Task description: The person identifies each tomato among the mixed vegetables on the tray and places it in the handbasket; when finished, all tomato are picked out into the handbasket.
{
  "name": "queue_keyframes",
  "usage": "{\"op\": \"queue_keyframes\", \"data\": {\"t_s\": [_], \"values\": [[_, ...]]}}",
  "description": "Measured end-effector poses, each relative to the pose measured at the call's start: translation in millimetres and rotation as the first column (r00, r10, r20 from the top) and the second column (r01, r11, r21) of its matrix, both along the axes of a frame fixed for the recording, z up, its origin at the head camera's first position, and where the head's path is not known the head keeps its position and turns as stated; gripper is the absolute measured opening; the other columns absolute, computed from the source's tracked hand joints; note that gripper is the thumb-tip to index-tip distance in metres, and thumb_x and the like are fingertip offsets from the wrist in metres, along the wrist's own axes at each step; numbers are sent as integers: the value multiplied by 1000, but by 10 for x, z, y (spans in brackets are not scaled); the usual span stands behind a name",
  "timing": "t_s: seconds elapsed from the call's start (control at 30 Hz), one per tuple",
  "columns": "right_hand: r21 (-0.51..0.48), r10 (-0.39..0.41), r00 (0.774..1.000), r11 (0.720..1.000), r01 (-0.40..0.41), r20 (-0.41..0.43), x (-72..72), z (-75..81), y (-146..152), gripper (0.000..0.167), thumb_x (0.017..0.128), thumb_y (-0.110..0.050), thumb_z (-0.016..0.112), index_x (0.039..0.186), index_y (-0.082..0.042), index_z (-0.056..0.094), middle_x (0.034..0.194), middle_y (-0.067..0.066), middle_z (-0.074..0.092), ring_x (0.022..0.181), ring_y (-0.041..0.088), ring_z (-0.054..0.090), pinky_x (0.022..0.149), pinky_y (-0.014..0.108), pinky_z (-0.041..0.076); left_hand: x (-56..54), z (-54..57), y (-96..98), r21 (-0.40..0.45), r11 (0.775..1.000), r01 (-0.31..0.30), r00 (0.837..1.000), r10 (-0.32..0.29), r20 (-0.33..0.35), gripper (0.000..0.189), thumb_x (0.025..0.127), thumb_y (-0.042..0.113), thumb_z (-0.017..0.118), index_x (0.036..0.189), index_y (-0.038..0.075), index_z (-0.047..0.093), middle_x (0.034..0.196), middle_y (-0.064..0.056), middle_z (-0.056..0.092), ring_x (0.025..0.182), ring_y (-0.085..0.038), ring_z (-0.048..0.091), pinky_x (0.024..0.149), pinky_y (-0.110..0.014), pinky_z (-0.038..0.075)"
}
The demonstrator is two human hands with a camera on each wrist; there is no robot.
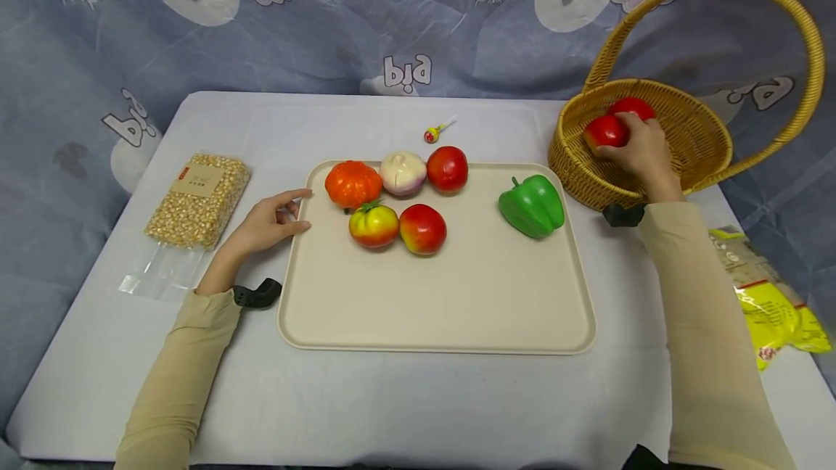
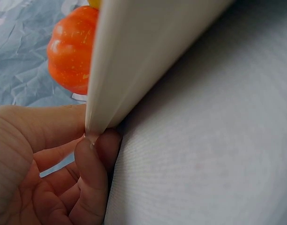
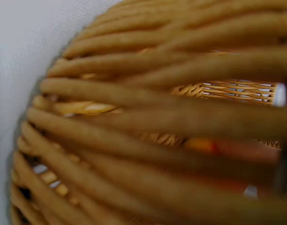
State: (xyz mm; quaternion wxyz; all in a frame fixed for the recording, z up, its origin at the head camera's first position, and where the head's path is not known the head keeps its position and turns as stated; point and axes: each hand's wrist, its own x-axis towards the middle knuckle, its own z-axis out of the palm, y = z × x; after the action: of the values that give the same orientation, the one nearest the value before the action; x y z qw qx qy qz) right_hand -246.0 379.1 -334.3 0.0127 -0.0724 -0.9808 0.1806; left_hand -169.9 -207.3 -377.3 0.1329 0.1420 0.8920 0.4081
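My left hand [image 1: 266,223] is at the left edge of the beige tray [image 1: 437,310]. In the left wrist view, its thumb and fingers pinch the tray's rim [image 2: 99,89]. My right hand [image 1: 643,151] reaches into the wicker basket [image 1: 575,165] at the right and grips a round red fruit [image 1: 606,132]. Behind that lies another red fruit [image 1: 632,106]. On the tray are an orange ribbed tomato [image 1: 353,183], a white-purple bulb [image 1: 403,173], a yellow-red tomato [image 1: 374,226], a red fruit [image 1: 447,169], a red-yellow fruit [image 1: 423,229] and a green bell pepper [image 1: 532,207].
A clear bag of corn kernels [image 1: 196,201] lies left of the tray. Behind the tray is a lollipop [image 1: 432,135]. A yellow packet [image 1: 771,303] sits by the table's right edge. The basket's tall handle [image 1: 813,56] arches over its right side. Blurred basket weave [image 3: 134,108] fills most of the right wrist view.
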Motion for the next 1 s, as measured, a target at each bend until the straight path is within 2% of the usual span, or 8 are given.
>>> {"op": "queue_keyframes", "data": {"t_s": [0.1,0.3,0.57,1.0], "values": [[-4,-16,1000,1000,16,15,-16,-4,5,71,88,-29,59,147,-7,27,142,40,22,123,60,31,100,69,28,-19,-42,-19,-2,1000,0,1000,0,-4,52,87,3,62,135,-5,44,96,-21,50,58,-4,41,59,-17,36],[-23,-36,999,999,37,40,-33,2,-4,72,88,-31,58,148,-8,24,142,39,21,125,58,29,101,69,28,-10,-12,-6,10,1000,-2,1000,2,0,51,86,1,62,134,-6,45,95,-21,50,57,-4,41,58,-17,36],[-53,-25,999,998,27,34,-20,-7,24,72,88,-27,58,147,-4,24,142,39,22,131,54,21,103,67,27,-103,-206,-103,31,1000,2,1000,-2,-13,53,86,7,65,135,-1,45,96,-18,51,57,-3,42,58,-17,37],[-80,-1,999,997,4,37,95,94,21,73,89,-27,58,147,-2,22,140,39,26,129,55,23,104,66,23,-99,-206,-109,51,999,14,1000,-13,-26,51,86,8,65,134,0,48,94,-18,51,58,-3,43,58,-18,37]]}}
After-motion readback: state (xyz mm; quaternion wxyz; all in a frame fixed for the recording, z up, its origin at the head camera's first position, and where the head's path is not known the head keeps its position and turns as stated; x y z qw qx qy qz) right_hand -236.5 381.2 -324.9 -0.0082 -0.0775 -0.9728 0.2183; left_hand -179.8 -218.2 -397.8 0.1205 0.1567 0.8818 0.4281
